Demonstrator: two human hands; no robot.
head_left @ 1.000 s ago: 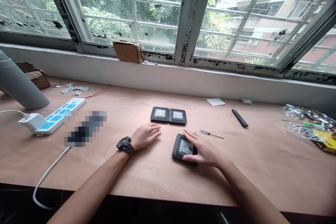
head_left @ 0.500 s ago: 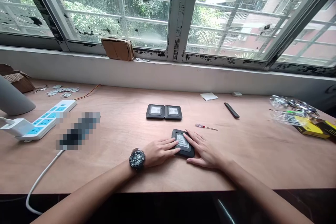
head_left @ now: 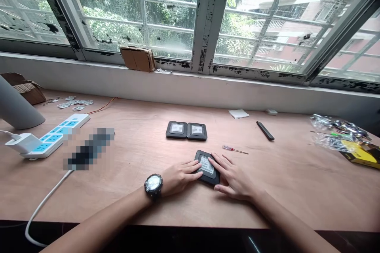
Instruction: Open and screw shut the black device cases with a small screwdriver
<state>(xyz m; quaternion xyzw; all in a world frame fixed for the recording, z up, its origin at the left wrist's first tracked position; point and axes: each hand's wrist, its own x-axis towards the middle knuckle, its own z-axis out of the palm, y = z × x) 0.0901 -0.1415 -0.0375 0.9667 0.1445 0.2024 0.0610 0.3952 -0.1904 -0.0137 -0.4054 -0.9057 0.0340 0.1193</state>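
Here's the long plywood bench (head_left: 285, 197), its front edge close below, with open wood to both sides. Dead centre, the left hand (head_left: 179, 178) and right hand (head_left: 234, 178) grasp a black rounded-square case (head_left: 211, 178) lying flat, fingers reaching its white label. Just beyond sit a matching pair (head_left: 186, 131) and a red-handled screwdriver (head_left: 234, 150).

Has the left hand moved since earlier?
Yes: against the paired black units, the left hand moved rightward and toward the person, now touching the lone black unit.
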